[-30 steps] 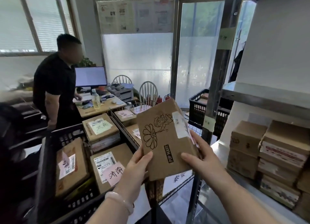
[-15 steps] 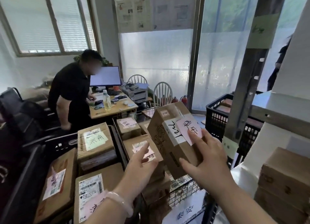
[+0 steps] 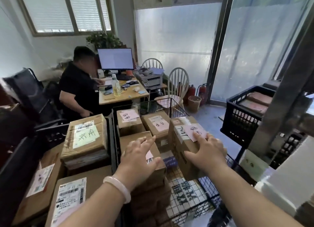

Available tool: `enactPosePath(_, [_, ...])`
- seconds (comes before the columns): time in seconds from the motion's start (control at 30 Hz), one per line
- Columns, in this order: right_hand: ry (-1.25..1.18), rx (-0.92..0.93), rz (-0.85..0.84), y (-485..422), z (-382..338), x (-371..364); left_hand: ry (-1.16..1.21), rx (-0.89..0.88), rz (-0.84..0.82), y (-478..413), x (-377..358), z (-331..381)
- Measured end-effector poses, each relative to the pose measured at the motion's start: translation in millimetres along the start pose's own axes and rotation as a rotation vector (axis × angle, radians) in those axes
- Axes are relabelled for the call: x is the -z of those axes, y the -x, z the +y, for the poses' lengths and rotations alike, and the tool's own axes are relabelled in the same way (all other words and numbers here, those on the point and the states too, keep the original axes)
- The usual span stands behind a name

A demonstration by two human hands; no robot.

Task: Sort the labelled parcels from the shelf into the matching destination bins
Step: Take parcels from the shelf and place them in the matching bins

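A brown cardboard parcel [image 3: 178, 141] with a pink handwritten label stands tilted at the right side of the wire-mesh bin [image 3: 188, 197]. My right hand [image 3: 207, 152] grips it, fingers over its top edge and thumb on its near side. My left hand [image 3: 139, 157] is spread flat, just apart from that parcel, over another pink-labelled box [image 3: 158, 169] in the same bin. Two more pink-labelled boxes [image 3: 129, 119] lie at the back of the bin.
A black crate on the left holds a green-labelled parcel [image 3: 85, 135] and other boxes. Another black crate [image 3: 243, 119] stands on the right beside the metal shelf post [image 3: 278, 111]. A person [image 3: 76, 89] sits at a desk [image 3: 122, 95] behind the bins.
The parcel has come down from chest height into the wire bin, its pink label now facing up. My left hand let go of it and opened. The view has tipped downward.
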State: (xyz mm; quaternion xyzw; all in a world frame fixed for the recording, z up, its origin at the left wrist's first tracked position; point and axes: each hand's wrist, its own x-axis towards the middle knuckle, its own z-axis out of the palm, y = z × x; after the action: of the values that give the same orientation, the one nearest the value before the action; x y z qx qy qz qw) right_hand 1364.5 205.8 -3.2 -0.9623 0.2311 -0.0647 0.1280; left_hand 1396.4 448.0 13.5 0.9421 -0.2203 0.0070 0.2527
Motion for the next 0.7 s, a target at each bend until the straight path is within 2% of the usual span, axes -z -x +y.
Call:
enactPosePath(0.23, [0.095,-0.078,-0.262,-11,5,-29,-0.038,0.016,-0.043,-11,-10,-8])
enactPosePath(0.37, [0.158,-0.03,-0.409,-15,-4,-38,-0.046,0.03,-0.07,-17,-15,-11])
enactPosePath(0.5, [0.161,0.009,-0.479,-20,-21,-50,-0.032,0.018,-0.064,-25,-16,-12])
enactPosePath(0.7, [0.297,0.081,-0.6,-14,-33,-83,-0.07,0.015,-0.05,-29,-20,-15])
